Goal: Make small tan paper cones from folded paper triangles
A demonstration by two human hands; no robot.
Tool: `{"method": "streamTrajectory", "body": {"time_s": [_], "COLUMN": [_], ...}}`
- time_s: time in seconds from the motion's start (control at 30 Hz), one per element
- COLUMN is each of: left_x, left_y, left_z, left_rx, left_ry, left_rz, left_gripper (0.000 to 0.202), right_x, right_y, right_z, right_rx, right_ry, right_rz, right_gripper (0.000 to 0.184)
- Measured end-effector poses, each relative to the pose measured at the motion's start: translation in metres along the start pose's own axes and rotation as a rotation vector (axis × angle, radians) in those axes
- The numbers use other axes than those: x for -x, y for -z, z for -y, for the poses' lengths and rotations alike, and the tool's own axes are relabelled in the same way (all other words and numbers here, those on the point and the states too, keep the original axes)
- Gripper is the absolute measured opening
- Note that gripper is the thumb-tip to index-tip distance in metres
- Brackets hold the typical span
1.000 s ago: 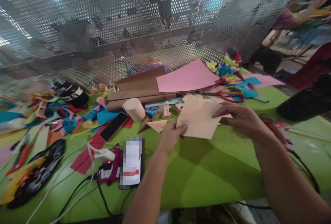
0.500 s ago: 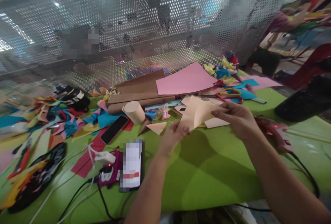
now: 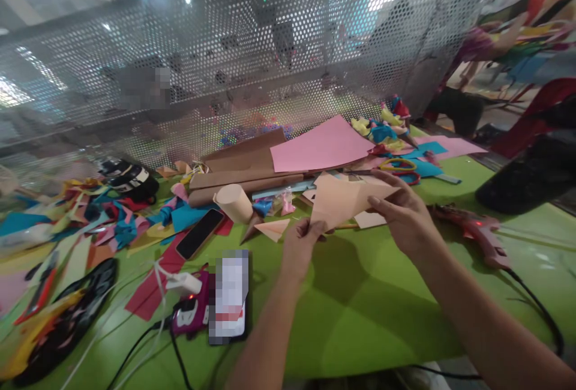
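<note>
Between both hands, a piece of peach paper (image 3: 344,201) is held above the green table. My left hand (image 3: 306,240) pinches its lower left edge between thumb and fingers. At the right side, my right hand (image 3: 400,213) grips the pointed end of the paper, thumb in front and fingers behind. Behind the paper lies another peach piece (image 3: 371,219), partly hidden. To the left are a folded peach triangle (image 3: 272,229) and an upright peach paper roll (image 3: 234,203). A pink glue gun (image 3: 481,231) with a red light lies right of my right hand.
Left on the green table (image 3: 360,330) are a phone with a lit screen (image 3: 230,300), a dark phone (image 3: 200,234), a purple power adapter (image 3: 193,312) with cables, and coloured paper scraps (image 3: 130,222). Scissors (image 3: 398,166) and pink paper (image 3: 324,144) lie behind, before a perforated metal panel (image 3: 252,72).
The peach paper has turned in my hands and shows a broader, flatter face. My left hand has shifted slightly right, and the view has moved a little.
</note>
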State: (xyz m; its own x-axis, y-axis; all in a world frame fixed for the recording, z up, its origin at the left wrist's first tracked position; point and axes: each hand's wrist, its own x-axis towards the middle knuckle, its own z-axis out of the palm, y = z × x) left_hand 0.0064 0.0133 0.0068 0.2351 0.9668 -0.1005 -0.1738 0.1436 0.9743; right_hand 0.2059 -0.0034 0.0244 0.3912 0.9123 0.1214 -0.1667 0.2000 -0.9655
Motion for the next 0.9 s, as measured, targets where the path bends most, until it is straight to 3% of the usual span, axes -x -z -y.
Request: {"method": "streamTrajectory", "body": {"time_s": [0.2,0.53,0.9], "left_x": [0.000,0.004,0.004], "left_y": [-0.003,-0.005,-0.008], "left_z": [0.000,0.001,-0.001], "left_rx": [0.027,0.109,0.142], "left_ry": [-0.004,0.022,0.118], "left_rz": [-0.037,0.005,-0.005], "left_gripper": [0.033,0.040,0.052], "right_x": [0.011,0.016,0.017], "right_y": [-0.016,-0.021,-0.020], "right_z": [-0.013,-0.016,-0.010], "right_rx": [0.027,0.047,-0.018], "right_ry": [-0.174,-0.210,-0.177], "right_rz": [0.225,0.283,0.145], "right_gripper": [0.046,0.041,0.035]}}
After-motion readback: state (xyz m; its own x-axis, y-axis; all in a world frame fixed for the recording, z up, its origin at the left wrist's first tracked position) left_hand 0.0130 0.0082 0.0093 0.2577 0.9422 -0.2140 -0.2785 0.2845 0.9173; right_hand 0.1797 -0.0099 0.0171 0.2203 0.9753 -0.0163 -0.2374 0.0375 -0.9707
